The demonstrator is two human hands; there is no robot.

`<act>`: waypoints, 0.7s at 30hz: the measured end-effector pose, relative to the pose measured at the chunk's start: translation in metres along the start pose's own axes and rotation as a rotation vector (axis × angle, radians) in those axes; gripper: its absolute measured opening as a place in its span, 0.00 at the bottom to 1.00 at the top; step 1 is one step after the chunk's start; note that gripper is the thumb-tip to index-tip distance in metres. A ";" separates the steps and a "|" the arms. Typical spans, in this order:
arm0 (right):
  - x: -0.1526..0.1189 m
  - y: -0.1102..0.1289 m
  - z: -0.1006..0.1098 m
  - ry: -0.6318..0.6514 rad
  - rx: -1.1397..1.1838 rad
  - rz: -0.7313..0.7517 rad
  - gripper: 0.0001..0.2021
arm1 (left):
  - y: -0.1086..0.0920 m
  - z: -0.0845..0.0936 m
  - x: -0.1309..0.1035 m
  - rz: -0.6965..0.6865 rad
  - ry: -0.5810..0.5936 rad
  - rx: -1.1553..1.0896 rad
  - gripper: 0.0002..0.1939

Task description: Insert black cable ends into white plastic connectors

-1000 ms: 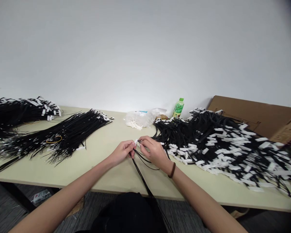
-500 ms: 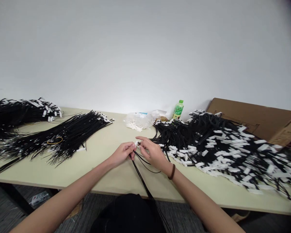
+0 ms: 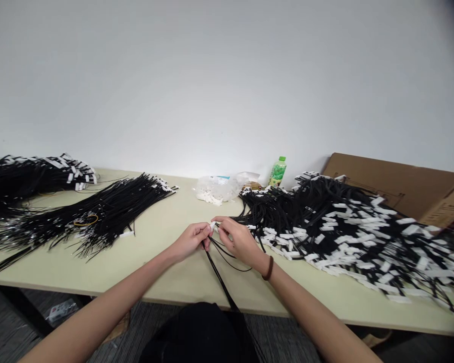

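Note:
My left hand (image 3: 194, 240) is closed, thumb and fingers pinching a small white connector (image 3: 213, 226) and the black cables (image 3: 220, 281) below it. The cables run down over the table edge toward my lap. From the right, my right hand (image 3: 239, 239) meets it, fingertips pinched at the connector on what looks like a black wire end. Its fingers partly hide the connector. A thin wire loop (image 3: 234, 266) hangs under my right hand, close to the table top.
Black cables with white connectors (image 3: 348, 227) heap up on the right, before a cardboard box (image 3: 393, 184). Cable bundles (image 3: 109, 209) lie on the left, one with a yellow band (image 3: 86, 220). Behind my hands are a clear bag of white pieces (image 3: 214, 190) and a green-capped bottle (image 3: 277, 172).
The fingers of my right hand have shifted slightly and closed in over the white connector. My left hand keeps its pinch in nearly the same place.

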State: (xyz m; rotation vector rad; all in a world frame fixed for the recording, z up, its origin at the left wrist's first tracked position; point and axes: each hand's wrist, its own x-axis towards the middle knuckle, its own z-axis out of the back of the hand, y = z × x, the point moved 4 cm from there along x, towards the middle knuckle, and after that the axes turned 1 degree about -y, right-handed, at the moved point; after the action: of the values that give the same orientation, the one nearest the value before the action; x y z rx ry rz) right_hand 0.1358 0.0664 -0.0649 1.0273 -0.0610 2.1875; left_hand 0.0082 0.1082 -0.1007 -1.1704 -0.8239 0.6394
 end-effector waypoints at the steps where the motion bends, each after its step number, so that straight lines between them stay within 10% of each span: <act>1: 0.000 0.000 0.000 0.002 -0.003 0.002 0.06 | 0.000 0.000 0.000 -0.002 0.001 -0.005 0.19; 21: 0.001 0.005 0.004 -0.154 -0.059 0.102 0.09 | 0.006 0.010 0.001 0.058 -0.181 -0.233 0.18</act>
State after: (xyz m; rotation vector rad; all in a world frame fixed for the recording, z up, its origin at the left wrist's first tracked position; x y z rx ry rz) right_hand 0.1350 0.0622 -0.0601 1.1799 -0.2518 2.1794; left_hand 0.0008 0.1159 -0.1046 -1.3648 -1.0419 0.7184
